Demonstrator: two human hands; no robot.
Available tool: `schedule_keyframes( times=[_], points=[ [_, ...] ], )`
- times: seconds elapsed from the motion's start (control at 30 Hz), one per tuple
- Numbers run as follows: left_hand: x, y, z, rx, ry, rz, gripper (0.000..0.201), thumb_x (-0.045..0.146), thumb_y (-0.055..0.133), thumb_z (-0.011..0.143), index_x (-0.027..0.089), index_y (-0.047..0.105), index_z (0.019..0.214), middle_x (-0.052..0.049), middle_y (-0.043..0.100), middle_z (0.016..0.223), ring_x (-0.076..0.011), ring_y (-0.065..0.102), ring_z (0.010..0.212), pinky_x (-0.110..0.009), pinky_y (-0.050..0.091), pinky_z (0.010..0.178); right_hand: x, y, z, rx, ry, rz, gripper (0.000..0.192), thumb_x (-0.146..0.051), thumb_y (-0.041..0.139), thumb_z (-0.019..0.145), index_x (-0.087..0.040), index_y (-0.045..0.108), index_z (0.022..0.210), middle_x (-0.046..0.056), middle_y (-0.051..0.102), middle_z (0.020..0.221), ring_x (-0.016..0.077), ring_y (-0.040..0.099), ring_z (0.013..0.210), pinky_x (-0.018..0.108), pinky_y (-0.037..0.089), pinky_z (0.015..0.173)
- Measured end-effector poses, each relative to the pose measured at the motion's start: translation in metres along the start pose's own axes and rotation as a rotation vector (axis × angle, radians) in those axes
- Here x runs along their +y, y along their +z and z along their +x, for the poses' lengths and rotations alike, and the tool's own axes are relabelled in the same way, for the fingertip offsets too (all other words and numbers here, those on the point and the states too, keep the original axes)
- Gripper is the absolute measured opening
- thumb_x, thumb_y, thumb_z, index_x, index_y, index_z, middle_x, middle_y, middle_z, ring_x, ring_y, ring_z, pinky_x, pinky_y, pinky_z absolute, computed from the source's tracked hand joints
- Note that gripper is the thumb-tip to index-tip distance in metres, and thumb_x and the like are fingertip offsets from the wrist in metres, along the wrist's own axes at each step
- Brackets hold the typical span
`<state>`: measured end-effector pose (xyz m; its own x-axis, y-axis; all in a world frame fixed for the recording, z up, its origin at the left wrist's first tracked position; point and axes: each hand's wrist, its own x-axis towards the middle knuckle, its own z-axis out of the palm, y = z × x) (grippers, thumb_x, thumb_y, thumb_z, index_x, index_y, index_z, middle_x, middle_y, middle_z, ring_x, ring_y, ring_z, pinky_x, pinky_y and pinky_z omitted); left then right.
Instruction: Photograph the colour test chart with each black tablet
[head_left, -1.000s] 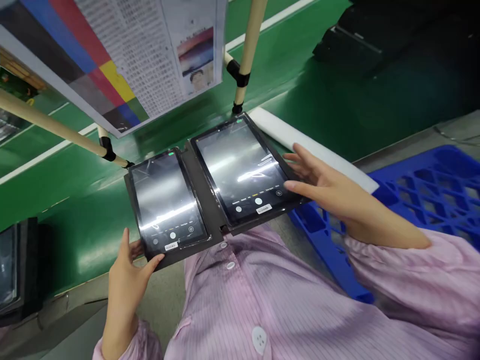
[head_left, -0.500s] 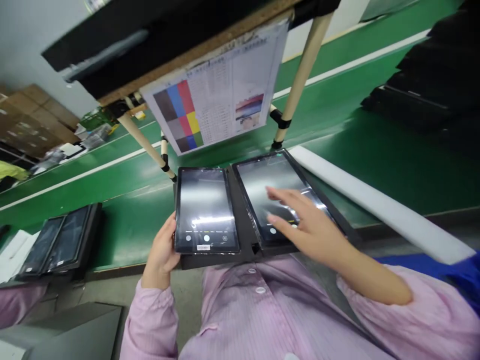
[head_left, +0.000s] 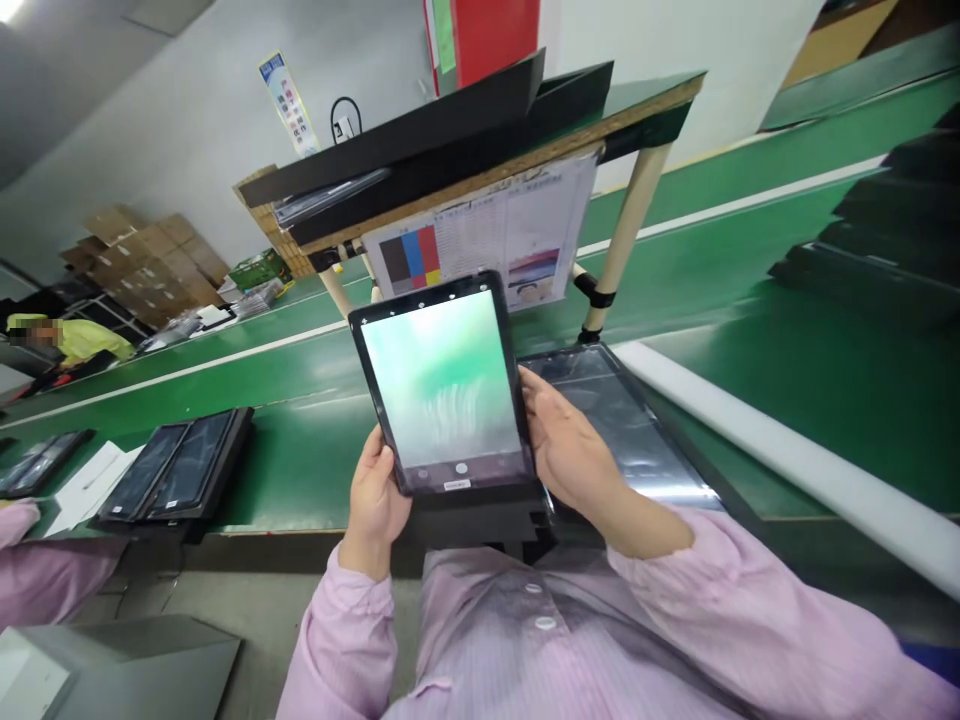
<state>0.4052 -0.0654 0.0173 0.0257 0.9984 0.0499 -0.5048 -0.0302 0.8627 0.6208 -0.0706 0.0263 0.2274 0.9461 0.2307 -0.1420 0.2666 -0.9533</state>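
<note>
Both hands are raised in front of the torso [head_left: 495, 650], apart from each other and level-ish, the right a little higher in view. The left hand [head_left: 379, 505] points upward, its fingers curled in a grip, its wrist [head_left: 365, 558] nearly straight above the gathered cuff of the left sleeve [head_left: 341, 635]. The right hand [head_left: 571, 448] slants up and leftward, fingers bent, also gripping. Its bare wrist [head_left: 637, 522] leads back to the right sleeve [head_left: 765, 600], which reaches in from the lower right.

1 black-framed tablet [head_left: 448, 388] held up, tilted, glowing green-white.
</note>
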Motion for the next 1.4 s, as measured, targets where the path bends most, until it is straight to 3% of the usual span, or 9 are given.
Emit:
schedule_keyframes(
  times=[0.1, 0.23, 0.37, 0.7, 1.0, 1.1, 1.2, 1.3, 1.4],
  points=[
    [-0.017, 0.004, 0.006, 0.067, 0.293, 0.189, 0.049, 0.050, 0.073, 0.082, 0.025, 0.063, 0.123, -0.009, 0.065, 0.130, -0.0249, 0.062, 0.119, -0.038, 0.049, 0.103, 0.006, 0.006, 0.009, 0.085, 0.116, 0.202, 0.061, -0.072, 0.055, 0.084, -0.024, 0.057, 0.122, 0.007, 0.064, 0.126, 0.0235, 0.058, 0.124, 0.043, 0.051, 0.107],
    [-0.026, 0.009, 0.006, -0.090, 0.561, 0.703, 0.094, 0.052, 0.078, 0.077, 0.020, 0.031, 0.151, -0.020, 0.039, 0.152, -0.0327, 0.040, 0.142, -0.046, 0.032, 0.119, 0.007, 0.005, 0.013, 0.084, 0.154, 0.197, 0.056, -0.069, 0.055, 0.084, -0.024, 0.059, 0.116, 0.007, 0.064, 0.127, 0.0264, 0.052, 0.132, 0.046, 0.050, 0.108],
    [-0.026, 0.014, 0.006, -0.045, 0.617, 1.021, 0.121, 0.051, 0.087, 0.064, 0.017, 0.014, 0.155, -0.024, 0.030, 0.152, -0.0381, 0.029, 0.147, -0.053, 0.028, 0.120, 0.005, 0.003, 0.014, 0.080, 0.177, 0.182, 0.049, -0.064, 0.049, 0.089, -0.024, 0.057, 0.116, 0.007, 0.064, 0.127, 0.0266, 0.052, 0.132, 0.046, 0.051, 0.106],
    [-0.036, 0.014, 0.013, -0.003, 0.676, 1.145, 0.123, 0.057, 0.084, 0.067, 0.014, 0.009, 0.154, -0.028, 0.029, 0.148, -0.0428, 0.028, 0.145, -0.060, 0.027, 0.119, 0.013, 0.001, 0.015, 0.072, 0.113, 0.179, 0.047, -0.063, 0.050, 0.090, -0.024, 0.055, 0.116, 0.005, 0.058, 0.137, 0.0243, 0.049, 0.136, 0.042, 0.051, 0.106],
    [-0.035, 0.014, 0.013, 0.011, 0.604, 1.042, 0.127, 0.063, 0.086, 0.059, 0.014, 0.015, 0.153, -0.028, 0.029, 0.150, -0.0417, 0.028, 0.147, -0.057, 0.026, 0.120, 0.019, 0.002, 0.018, 0.058, 0.068, 0.122, 0.060, -0.072, 0.047, 0.088, -0.024, 0.058, 0.121, 0.005, 0.065, 0.124, 0.0245, 0.055, 0.130, 0.043, 0.055, 0.100],
    [-0.028, 0.007, 0.014, -0.042, 0.481, 0.743, 0.099, 0.066, 0.073, 0.075, 0.018, 0.028, 0.149, -0.022, 0.041, 0.148, -0.0340, 0.044, 0.140, -0.050, 0.035, 0.117, 0.016, 0.000, 0.014, 0.025, 0.094, 0.152, 0.061, -0.071, 0.051, 0.088, -0.024, 0.059, 0.125, 0.006, 0.063, 0.129, 0.0253, 0.052, 0.133, 0.045, 0.051, 0.107],
    [-0.018, 0.002, 0.014, -0.032, 0.202, 0.340, 0.067, 0.064, 0.057, 0.089, 0.028, 0.043, 0.144, -0.012, 0.057, 0.141, -0.0257, 0.058, 0.127, -0.042, 0.047, 0.108, 0.004, -0.005, 0.009, -0.046, 0.041, 0.093, 0.060, -0.065, 0.047, 0.094, -0.025, 0.054, 0.137, 0.003, 0.052, 0.145, 0.0218, 0.042, 0.142, 0.044, 0.035, 0.122],
    [-0.012, 0.003, 0.010, 0.027, 0.024, 0.110, 0.061, 0.052, 0.071, 0.084, 0.037, 0.052, 0.139, -0.003, 0.060, 0.142, -0.0228, 0.059, 0.127, -0.038, 0.051, 0.104, -0.018, -0.011, 0.009, -0.123, -0.168, -0.150, 0.066, -0.061, 0.041, 0.099, -0.028, 0.033, 0.155, -0.003, 0.026, 0.161, 0.0177, 0.019, 0.152, 0.039, 0.017, 0.129],
    [-0.013, 0.006, 0.002, 0.024, -0.055, 0.017, 0.057, 0.048, 0.073, 0.083, 0.043, 0.055, 0.137, 0.002, 0.061, 0.142, -0.0217, 0.059, 0.128, -0.038, 0.052, 0.104, -0.042, -0.016, 0.013, -0.177, -0.281, -0.352, 0.076, -0.066, 0.033, 0.098, -0.026, 0.015, 0.161, -0.005, 0.018, 0.163, 0.0197, 0.009, 0.154, 0.040, 0.015, 0.129]
  ],
)
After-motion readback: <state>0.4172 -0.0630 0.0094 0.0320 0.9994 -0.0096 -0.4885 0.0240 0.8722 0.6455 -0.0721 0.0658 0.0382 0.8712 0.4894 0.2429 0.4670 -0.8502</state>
